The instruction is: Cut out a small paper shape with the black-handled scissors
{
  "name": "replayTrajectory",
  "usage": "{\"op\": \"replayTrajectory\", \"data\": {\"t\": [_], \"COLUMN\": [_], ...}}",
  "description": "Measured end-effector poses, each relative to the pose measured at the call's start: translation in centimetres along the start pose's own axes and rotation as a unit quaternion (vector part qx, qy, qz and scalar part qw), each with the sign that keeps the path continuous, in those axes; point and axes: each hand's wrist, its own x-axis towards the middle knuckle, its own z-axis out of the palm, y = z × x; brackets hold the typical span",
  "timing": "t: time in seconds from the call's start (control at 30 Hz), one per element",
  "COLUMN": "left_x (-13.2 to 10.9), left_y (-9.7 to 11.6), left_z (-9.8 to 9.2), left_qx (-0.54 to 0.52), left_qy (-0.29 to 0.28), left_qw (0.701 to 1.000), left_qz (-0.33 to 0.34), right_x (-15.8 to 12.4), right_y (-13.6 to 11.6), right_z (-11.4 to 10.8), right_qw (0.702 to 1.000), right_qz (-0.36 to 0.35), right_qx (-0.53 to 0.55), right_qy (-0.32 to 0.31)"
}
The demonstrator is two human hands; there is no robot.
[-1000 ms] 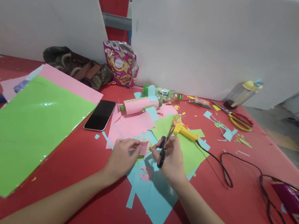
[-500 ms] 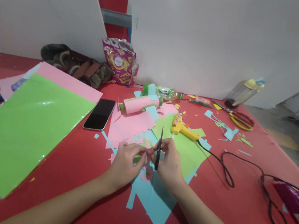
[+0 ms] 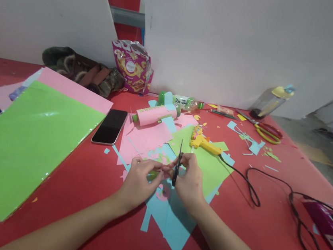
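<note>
My right hand [image 3: 190,180] is closed around a pair of black-handled scissors [image 3: 177,167], whose blades point up and away from me. My left hand [image 3: 141,178] has thumb and fingertips pinched together, touching the right fingertips. Between them is a small pink bit, perhaps paper, mostly hidden by the fingers. Under both hands lie blue paper [image 3: 177,226] and a curled pink paper cutout [image 3: 162,192]. Green paper [image 3: 211,178] spreads just right of my right hand. A pink paper-wrapped roll [image 3: 154,115] lies beyond the hands.
A yellow glue gun [image 3: 208,145] with a black cord [image 3: 251,189] lies to the right. A phone [image 3: 110,126] and large green sheets [image 3: 34,146] are left. Behind are a snack bag [image 3: 133,67], a green bottle [image 3: 184,102], red-and-yellow-handled scissors [image 3: 269,132] and a clear bottle [image 3: 269,104].
The hands stay almost in place, fingertips still together, with the right fingers shifting slightly around the scissors. The whole view has shifted a little.
</note>
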Motion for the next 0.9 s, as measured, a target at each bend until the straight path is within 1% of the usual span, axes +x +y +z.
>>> {"op": "replayTrajectory", "data": {"t": [0.1,0.23,0.33,0.6,0.9], "left_x": [0.07,0.15,0.19,0.24,0.27], "left_y": [-0.05,-0.06,-0.12,-0.49,-0.45], "left_z": [-0.02,-0.13,-0.16,0.08,-0.14], "left_qx": [-0.009,-0.021,-0.036,-0.069,-0.100], "left_qy": [-0.001,-0.006,-0.013,-0.003,-0.032], "left_qw": [1.000,1.000,0.999,0.997,0.993], "left_qz": [-0.016,-0.021,-0.023,-0.024,-0.053], "right_x": [-0.03,-0.01,0.02,0.23,0.55], "right_y": [-0.01,0.19,0.41,0.74,0.31], "right_z": [-0.05,-0.08,-0.09,-0.15,-0.29], "right_qw": [1.000,0.997,0.994,0.992,0.985], "right_qz": [0.002,0.012,0.004,0.005,0.043], "right_qx": [-0.004,0.068,0.093,0.116,0.150], "right_qy": [0.002,-0.033,-0.049,-0.057,-0.072]}}
